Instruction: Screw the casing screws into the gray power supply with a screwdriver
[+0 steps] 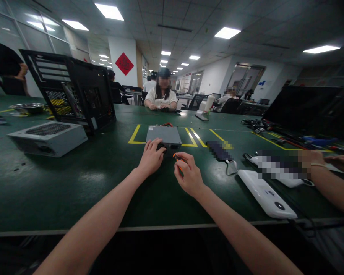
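Note:
A flat grey metal box, which looks like a computer power supply unit [164, 134], lies on the green table in front of me. My left hand [152, 156] presses its fingers on the near left edge of the unit, with the thumb beside a dark part on its near side. In my right hand [189, 173], fingers and thumb pinch a small orange-and-black screwdriver [177, 157]. Its shaft points at the near side of the unit; whether the tip touches is too small to tell. Red and black wires [167, 125] stick out behind the unit.
At left stand a larger silver power supply [50, 137], an open black computer case [74, 89] and a metal bowl [28, 108]. White power banks [265, 193], cables and a co-worker's hands [315, 162] are at right. Another person [161, 95] sits across the table [103, 206].

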Demonstrator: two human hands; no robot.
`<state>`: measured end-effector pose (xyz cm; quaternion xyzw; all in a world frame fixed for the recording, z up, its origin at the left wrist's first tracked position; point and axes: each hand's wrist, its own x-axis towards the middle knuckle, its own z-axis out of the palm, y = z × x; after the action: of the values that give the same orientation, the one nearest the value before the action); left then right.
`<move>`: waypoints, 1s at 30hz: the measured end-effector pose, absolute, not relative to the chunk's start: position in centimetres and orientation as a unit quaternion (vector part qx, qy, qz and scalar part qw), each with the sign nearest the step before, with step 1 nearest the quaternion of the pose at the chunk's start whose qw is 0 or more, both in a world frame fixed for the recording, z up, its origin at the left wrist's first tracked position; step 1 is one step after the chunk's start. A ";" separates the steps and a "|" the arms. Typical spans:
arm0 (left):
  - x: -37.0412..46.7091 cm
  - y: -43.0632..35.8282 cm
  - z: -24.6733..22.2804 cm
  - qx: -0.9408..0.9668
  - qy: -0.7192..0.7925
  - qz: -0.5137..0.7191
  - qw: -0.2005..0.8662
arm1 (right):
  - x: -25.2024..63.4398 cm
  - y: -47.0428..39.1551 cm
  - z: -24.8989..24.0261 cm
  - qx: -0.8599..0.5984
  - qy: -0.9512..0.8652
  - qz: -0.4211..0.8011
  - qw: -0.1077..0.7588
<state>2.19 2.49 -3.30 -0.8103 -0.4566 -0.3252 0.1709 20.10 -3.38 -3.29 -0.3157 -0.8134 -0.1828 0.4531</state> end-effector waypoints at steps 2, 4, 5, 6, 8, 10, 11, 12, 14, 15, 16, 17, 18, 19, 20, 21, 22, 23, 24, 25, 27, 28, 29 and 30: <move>2.2 2.4 -3.2 -0.812 -0.456 -0.321 0.173 | 20.0 -3.4 -3.3 -0.312 -0.815 -0.188 0.450; 2.2 2.3 -3.2 -0.814 -0.454 -0.317 0.176 | 19.9 -3.4 -3.3 -0.287 -0.830 -0.180 0.443; 2.2 2.3 -3.2 -0.814 -0.453 -0.316 0.179 | 19.9 -3.4 -3.2 -0.275 -0.839 -0.172 0.437; 2.2 2.3 -3.2 -0.814 -0.453 -0.314 0.181 | 19.9 -3.4 -3.2 -0.270 -0.844 -0.168 0.431; 2.2 2.3 -3.2 -0.813 -0.455 -0.311 0.186 | 19.9 -3.4 -3.2 -0.282 -0.838 -0.177 0.431; 2.2 2.4 -3.3 -0.813 -0.457 -0.308 0.187 | 19.9 -3.3 -3.2 -0.306 -0.818 -0.191 0.448; 2.2 2.4 -3.3 -0.814 -0.456 -0.307 0.187 | 19.9 -3.3 -3.1 -0.308 -0.811 -0.191 0.459; 2.2 2.4 -3.3 -0.816 -0.455 -0.305 0.187 | 19.8 -3.3 -3.1 -0.304 -0.811 -0.184 0.465; 2.1 2.4 -3.4 -0.820 -0.449 -0.300 0.188 | 19.7 -3.4 -3.1 -0.291 -0.821 -0.172 0.460; 2.1 2.4 -3.4 -0.822 -0.447 -0.297 0.190 | 19.7 -3.4 -3.1 -0.293 -0.822 -0.178 0.455; 2.1 2.4 -3.4 -0.824 -0.446 -0.293 0.191 | 19.7 -3.4 -3.0 -0.302 -0.819 -0.188 0.451; 2.1 2.4 -3.4 -0.825 -0.445 -0.290 0.192 | 19.7 -3.4 -3.0 -0.315 -0.811 -0.201 0.450; 2.1 2.4 -3.4 -0.825 -0.446 -0.288 0.193 | 19.7 -3.4 -3.0 -0.326 -0.802 -0.211 0.454; 2.2 2.4 -3.4 -0.825 -0.446 -0.287 0.194 | 19.8 -3.3 -3.0 -0.330 -0.796 -0.213 0.460; 2.2 2.4 -3.4 -0.825 -0.447 -0.286 0.194 | 19.8 -3.3 -3.0 -0.326 -0.796 -0.208 0.466; 2.2 2.4 -3.5 -0.825 -0.448 -0.285 0.194 | 19.9 -3.3 -3.0 -0.316 -0.800 -0.196 0.470; 2.2 2.4 -3.5 -0.825 -0.448 -0.285 0.194 | 19.9 -3.2 -2.9 -0.306 -0.806 -0.187 0.472; 2.2 2.3 -3.4 -0.824 -0.450 -0.286 0.194 | 20.0 -3.2 -2.9 -0.302 -0.806 -0.185 0.474; 2.2 2.3 -3.4 -0.824 -0.450 -0.286 0.193 | 20.0 -3.2 -2.9 -0.309 -0.800 -0.191 0.478; 2.2 2.3 -3.4 -0.824 -0.450 -0.285 0.194 | 20.1 -3.2 -2.9 -0.326 -0.789 -0.202 0.481; 2.2 2.3 -3.4 -0.825 -0.449 -0.284 0.194 | 20.2 -3.2 -2.9 -0.364 -0.766 -0.218 0.483; 2.2 2.3 -3.3 -0.825 -0.448 -0.284 0.194 | 20.3 -3.2 -2.8 -0.373 -0.761 -0.217 0.484; 2.2 2.3 -3.3 -0.825 -0.448 -0.284 0.194 | 20.3 -3.2 -2.8 -0.371 -0.763 -0.213 0.484; 2.2 2.3 -3.3 -0.824 -0.449 -0.286 0.193 | 20.3 -3.2 -2.8 -0.358 -0.770 -0.208 0.485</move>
<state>2.18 2.28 -3.32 -0.8241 -0.4491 -0.2859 0.1934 20.35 -3.21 -2.81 -0.3581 -0.7705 -0.2079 0.4846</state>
